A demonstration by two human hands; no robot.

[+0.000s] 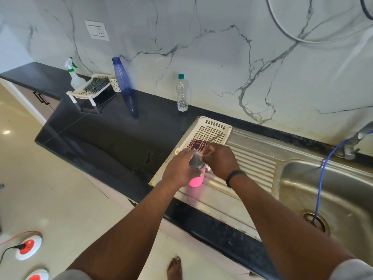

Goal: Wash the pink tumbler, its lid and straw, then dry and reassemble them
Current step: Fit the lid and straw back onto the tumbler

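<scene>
The pink tumbler (195, 181) stands over the steel drainboard (254, 164), gripped by my left hand (179, 169). Only its pink base shows below my fingers. A clear lid (195, 159) sits on top of the tumbler. My right hand (220, 158) pinches a thin clear straw (214, 138) right beside the lid; the straw slants up and to the right over the basket. Whether the straw's lower end is inside the lid is hidden by my fingers.
A white plastic basket (216, 126) with a maroon checked cloth (196, 144) lies just behind my hands. The sink basin (343, 195), tap (357, 138) and blue hose (321, 184) are to the right. A water bottle (182, 93), blue bottle (121, 75) and rack (88, 89) stand on the black counter.
</scene>
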